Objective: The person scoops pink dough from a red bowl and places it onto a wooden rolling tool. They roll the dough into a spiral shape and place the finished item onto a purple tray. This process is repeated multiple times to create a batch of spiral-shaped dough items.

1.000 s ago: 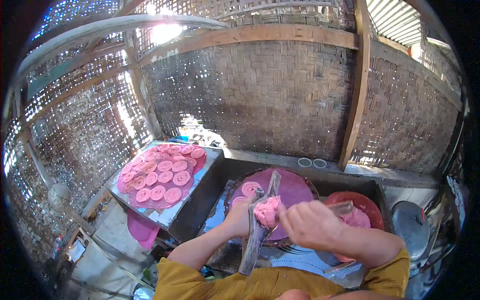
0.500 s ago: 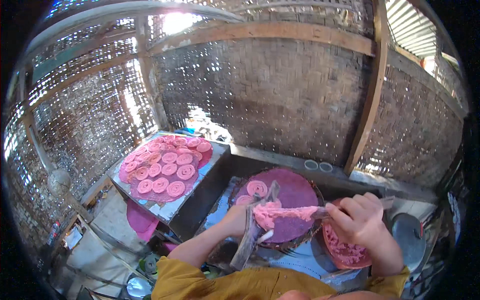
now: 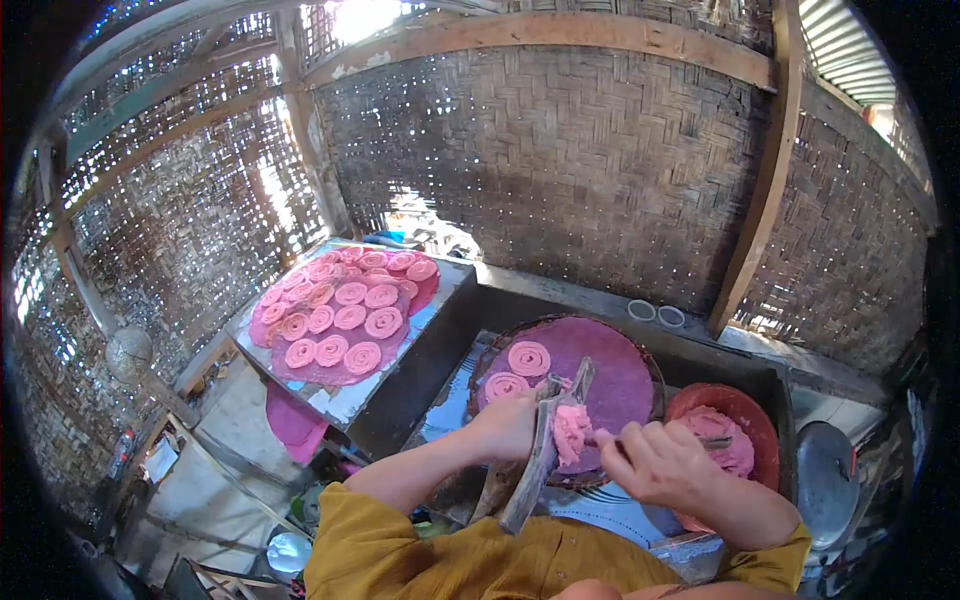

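My left hand (image 3: 508, 425) is closed around a worn wooden hand press (image 3: 532, 478), held tilted over a round tray lined with purple cloth (image 3: 615, 365). A lump of pink dough (image 3: 572, 432) sits on the press's right side. My right hand (image 3: 658, 462) grips a flat wooden stick (image 3: 716, 442); one end points at the lump, the other sticks out past my knuckles. Two pink dough coils (image 3: 528, 358) show on the cloth, the nearer one partly behind my left hand. Right of the tray, a red bowl (image 3: 757, 412) holds more pink dough (image 3: 738, 460), partly hidden by my right hand.
On a raised box (image 3: 345, 405) at left lie many pink coils (image 3: 362, 357) on purple cloth. Two small rings (image 3: 655, 313) rest on the ledge by the woven wall (image 3: 560, 180). A grey lid-like object (image 3: 828, 480) stands at far right.
My right hand has moved left and slightly down, toward the press. Dough that stretched along the stick is now bunched on the press. More of the bowl is uncovered, and the view has shifted.
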`<state>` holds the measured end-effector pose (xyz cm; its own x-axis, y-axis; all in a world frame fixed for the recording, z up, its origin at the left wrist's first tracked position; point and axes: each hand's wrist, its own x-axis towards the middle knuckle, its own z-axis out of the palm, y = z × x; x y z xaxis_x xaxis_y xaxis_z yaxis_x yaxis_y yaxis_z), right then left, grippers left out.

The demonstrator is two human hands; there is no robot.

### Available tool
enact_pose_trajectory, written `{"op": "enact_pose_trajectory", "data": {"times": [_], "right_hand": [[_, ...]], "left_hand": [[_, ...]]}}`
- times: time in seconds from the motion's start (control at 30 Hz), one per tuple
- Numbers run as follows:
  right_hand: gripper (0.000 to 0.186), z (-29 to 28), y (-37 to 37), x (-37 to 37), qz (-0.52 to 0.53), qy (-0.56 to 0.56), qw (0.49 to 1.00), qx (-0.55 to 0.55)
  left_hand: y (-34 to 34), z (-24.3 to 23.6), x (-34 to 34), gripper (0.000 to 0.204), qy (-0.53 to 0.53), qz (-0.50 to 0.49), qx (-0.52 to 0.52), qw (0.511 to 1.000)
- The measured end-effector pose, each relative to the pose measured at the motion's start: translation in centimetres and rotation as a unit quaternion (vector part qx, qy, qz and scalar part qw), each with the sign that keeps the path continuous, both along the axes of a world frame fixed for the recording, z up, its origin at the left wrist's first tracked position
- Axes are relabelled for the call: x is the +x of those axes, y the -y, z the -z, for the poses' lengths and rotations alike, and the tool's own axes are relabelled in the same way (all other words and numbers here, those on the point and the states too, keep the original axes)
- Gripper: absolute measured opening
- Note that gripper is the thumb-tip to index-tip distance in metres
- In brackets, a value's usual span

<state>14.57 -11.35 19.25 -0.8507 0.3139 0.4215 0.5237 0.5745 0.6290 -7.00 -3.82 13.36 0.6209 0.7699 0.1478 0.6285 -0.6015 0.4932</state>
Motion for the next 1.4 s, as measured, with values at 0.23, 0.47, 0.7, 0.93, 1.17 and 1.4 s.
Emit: {"op": "enact_pose_trajectory", "data": {"times": [0.23, 0.47, 0.7, 0.93, 1.17, 1.4], "right_hand": [[0.037, -3.1, 1.0, 4.7, 0.047, -0.241, 0.966, -0.079], [0.033, 1.0, -2.1, 4.6, 0.051, -0.267, 0.954, -0.13], [0.029, -0.1, -1.4, 5.2, 0.05, -0.239, 0.947, -0.208], [0.025, -2.5, -1.0, 2.4, 0.097, -0.106, 0.947, -0.287], [0.017, -3.3, -1.3, -0.1, 0.031, -0.07, 0.988, -0.137], [0.017, -3.9, -1.2, 2.9, -0.087, 0.018, 0.963, 0.253]], "left_hand": [[-4.4, 4.8, -5.3, 0.044, 0.002, -0.038, 0.043, 0.998], [-4.7, 4.5, -2.7, 0.045, 0.103, -0.014, -0.02, 0.994], [-0.8, 1.2, -3.4, 0.046, 0.144, -0.013, -0.063, 0.987], [0.6, 2.2, -1.5, 0.047, -0.012, -0.053, 0.116, 0.992], [0.1, -0.4, 0.3, 0.04, 0.142, -0.044, 0.084, 0.985], [-1.9, -3.2, 3.4, 0.029, 0.105, 0.071, 0.02, 0.992]]}}
